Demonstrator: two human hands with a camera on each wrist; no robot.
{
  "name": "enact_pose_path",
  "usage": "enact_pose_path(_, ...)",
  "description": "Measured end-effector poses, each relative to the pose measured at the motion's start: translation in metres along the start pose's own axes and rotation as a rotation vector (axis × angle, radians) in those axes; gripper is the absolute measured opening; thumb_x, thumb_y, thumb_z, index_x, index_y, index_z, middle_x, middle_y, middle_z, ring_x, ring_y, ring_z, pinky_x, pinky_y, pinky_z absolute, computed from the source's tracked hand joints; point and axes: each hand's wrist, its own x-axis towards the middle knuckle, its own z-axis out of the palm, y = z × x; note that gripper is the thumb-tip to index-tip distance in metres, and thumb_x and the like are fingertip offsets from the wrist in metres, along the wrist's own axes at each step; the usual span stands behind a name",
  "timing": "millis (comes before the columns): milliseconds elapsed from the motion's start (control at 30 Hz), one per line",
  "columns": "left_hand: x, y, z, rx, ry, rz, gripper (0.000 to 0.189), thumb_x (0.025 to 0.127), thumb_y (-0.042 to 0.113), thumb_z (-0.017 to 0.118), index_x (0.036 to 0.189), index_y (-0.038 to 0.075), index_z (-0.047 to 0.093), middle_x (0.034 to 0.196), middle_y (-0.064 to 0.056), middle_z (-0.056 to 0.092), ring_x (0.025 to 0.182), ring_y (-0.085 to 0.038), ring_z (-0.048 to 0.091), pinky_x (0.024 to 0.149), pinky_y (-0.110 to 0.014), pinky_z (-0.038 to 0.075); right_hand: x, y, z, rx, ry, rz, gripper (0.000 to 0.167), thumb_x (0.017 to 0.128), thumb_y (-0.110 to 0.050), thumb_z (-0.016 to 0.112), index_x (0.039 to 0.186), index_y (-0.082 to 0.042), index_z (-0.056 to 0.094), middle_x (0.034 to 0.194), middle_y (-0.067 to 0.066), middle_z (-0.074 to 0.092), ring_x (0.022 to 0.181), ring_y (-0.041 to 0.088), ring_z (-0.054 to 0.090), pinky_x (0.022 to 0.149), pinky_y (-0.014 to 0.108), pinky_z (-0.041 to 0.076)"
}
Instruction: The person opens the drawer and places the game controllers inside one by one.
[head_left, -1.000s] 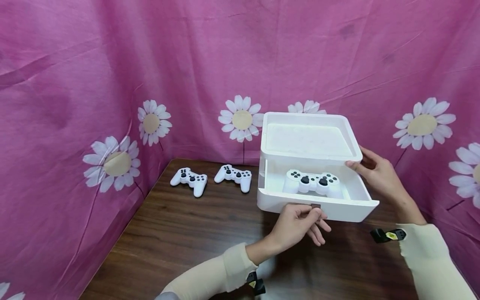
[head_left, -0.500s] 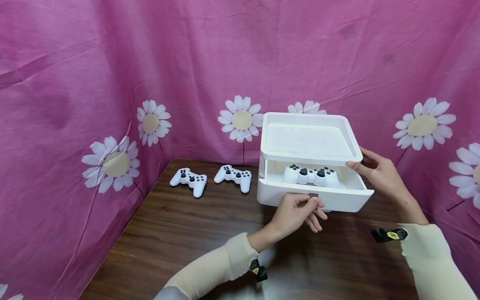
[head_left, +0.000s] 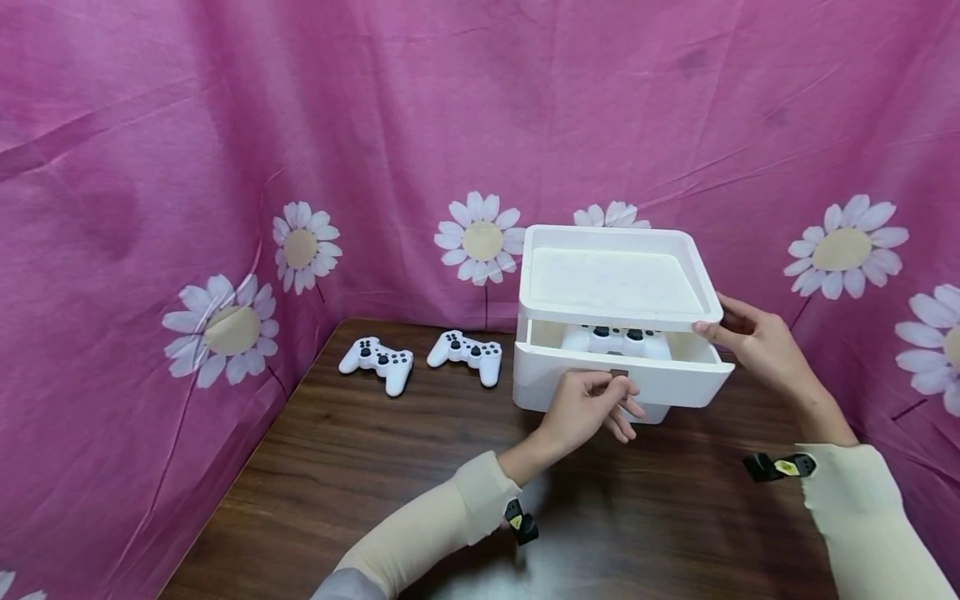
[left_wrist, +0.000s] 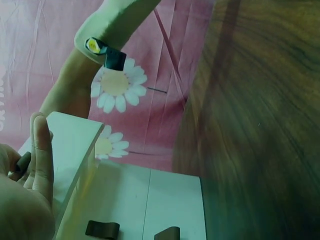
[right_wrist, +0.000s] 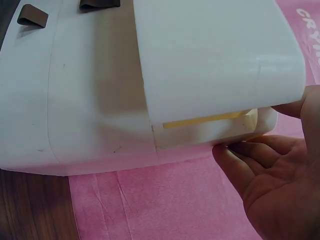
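Our left hand [head_left: 579, 410] is pinching the part-open drawer's [head_left: 690, 383] tab [head_left: 619, 374], right hand [head_left: 768, 350] gripping the cabinet [head_left: 611, 283] (one controller [head_left: 655, 347] inside, two others [head_left: 378, 362] [head_left: 467, 357] left of it).

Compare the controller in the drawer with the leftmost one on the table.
The drawer controller sits inside the drawer, partly hidden; the leftmost controller lies on the table in full view. In the head view, the drawer controller runs nearly straight across; the leftmost controller slants down to the right. Both are white and black.

White top drawer [head_left: 669, 385] stands part-open, a controller [head_left: 617, 341] apparently flat inside.
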Motion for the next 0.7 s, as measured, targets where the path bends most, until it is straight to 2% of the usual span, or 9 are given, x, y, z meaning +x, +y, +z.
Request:
enact_pose_path(300,0.014,-0.002,-0.004,0.026,0.043,-0.007,0.031,0.111,0.012,0.057,0.107,-0.015,0.071,0.094,-0.034,0.075,0.057,-0.006,0.072,0.059,-0.042,0.066,0.0,0.0,-0.001,-0.001,-0.007,0.005,0.082,0.102,-0.043,0.071,0.166,-0.008,0.034,0.149,0.036,0.055,0.089,-0.021,0.054,0.069,0.011,0.053)
enact_pose_path(700,0.029,-0.003,-0.009,0.04,0.088,-0.048,0.03,0.11,0.01,0.057,0.108,-0.015,0.072,0.095,-0.033,0.076,0.055,-0.004,0.071,0.06,-0.038,0.066,-0.001,-0.001,-0.002,-0.039,0.012,-0.009,0.081,0.101,-0.044,0.072,0.164,-0.007,0.038,0.147,0.034,0.056,0.089,-0.024,0.05,0.071,0.006,0.045)
